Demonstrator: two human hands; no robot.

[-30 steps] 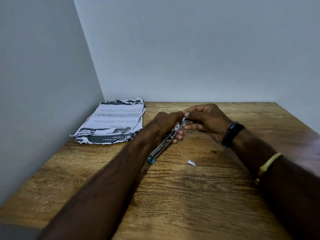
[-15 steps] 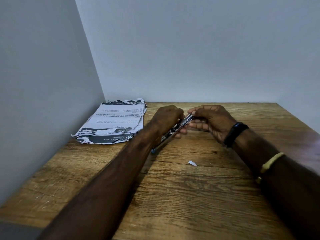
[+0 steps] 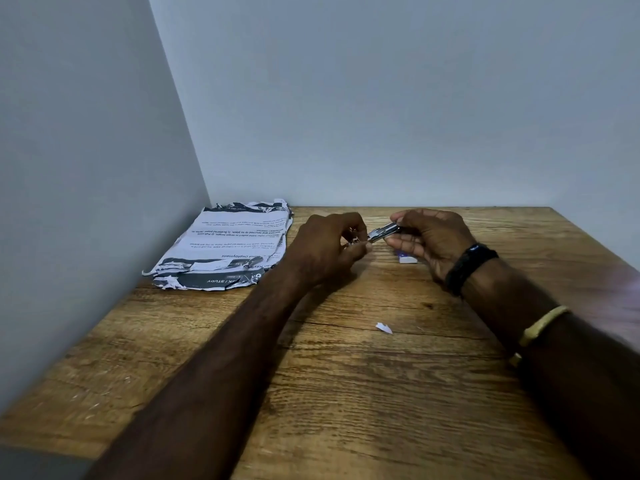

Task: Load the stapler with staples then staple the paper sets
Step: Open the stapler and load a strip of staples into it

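A silver metal stapler is held above the wooden table between both hands. My left hand grips its near end, and most of that end is hidden behind the fingers. My right hand pinches the far end between thumb and fingers. A small white and purple staple box lies on the table under my right hand, partly hidden. The stack of printed paper sets with torn edges lies at the back left, by the wall.
A small white paper scrap lies on the table in front of the hands. Grey walls close the table on the left and the back. My right wrist wears a black band and a yellow bracelet.
Both hands have lifted the stapler up and toward the back of the table. Its long lower end, seen earlier below my left hand, is now hidden. The staple box has come into view.
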